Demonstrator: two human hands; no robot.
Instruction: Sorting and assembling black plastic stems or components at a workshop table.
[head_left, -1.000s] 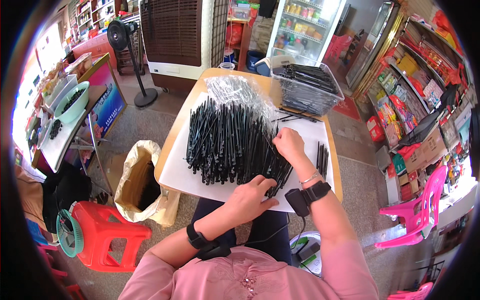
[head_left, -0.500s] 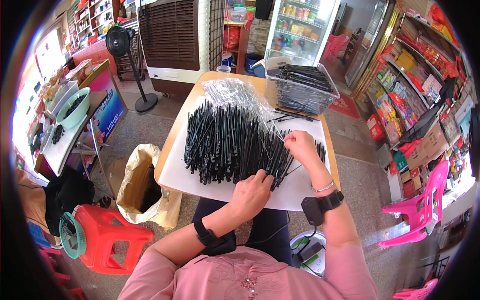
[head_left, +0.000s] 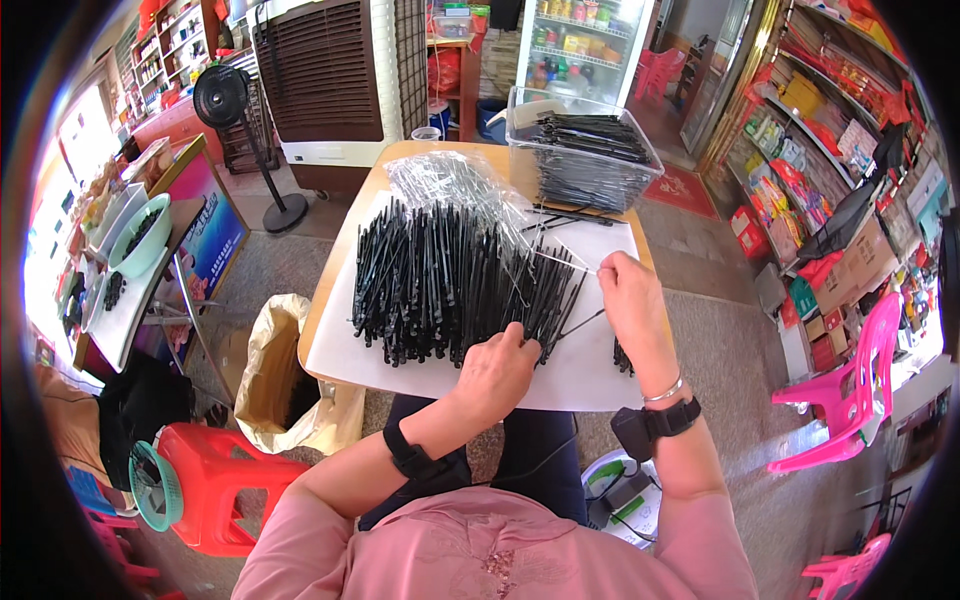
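Note:
A big heap of thin black sticks lies side by side on a white sheet over the table. Crumpled clear plastic sleeves cover the far end of the heap. My left hand has its fingers curled against the near ends of the sticks at the heap's right side; its fingertips are partly hidden. Right of the heap, my right hand is closed in a pinch at the end of a thin, pale, clear strip. More black sticks show beside my right wrist, partly covered by it.
A clear plastic bin full of black sticks stands at the table's far right corner, with a clear cup at the far edge. On the floor are an open sack, a red stool and a pink chair.
My right hand has drawn back to the right, away from the heap. My left hand stays at the sticks' near ends. The whole view has shifted slightly.

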